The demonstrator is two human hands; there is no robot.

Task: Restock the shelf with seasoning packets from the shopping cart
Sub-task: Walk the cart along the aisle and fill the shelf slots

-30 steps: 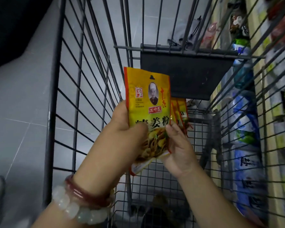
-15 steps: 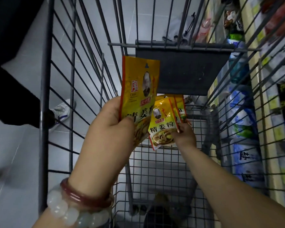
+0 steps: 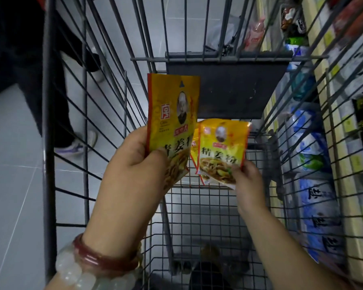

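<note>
My left hand (image 3: pixel 138 164) grips a yellow seasoning packet (image 3: pixel 172 114) by its lower edge and holds it upright inside the wire shopping cart (image 3: pixel 50 143). My right hand (image 3: pixel 247 185) pinches the bottom corner of a second yellow seasoning packet (image 3: pixel 222 147), just right of the first. The edge of another yellow packet (image 3: pixel 194 143) shows behind the second one. Both hands are above the cart's mesh floor (image 3: pixel 208 208).
The store shelf (image 3: pixel 344 164) runs along the right, stocked with blue and white bags (image 3: pixel 314 197) and other goods. A dark flap (image 3: pixel 228 88) hangs at the cart's far end. Another person's legs and a shoe (image 3: pixel 76 143) stand on the grey floor at left.
My right hand has lifted a second packet up from the cart beside the first. My left hand's packet stays upright. A person's legs have come into view at left.
</note>
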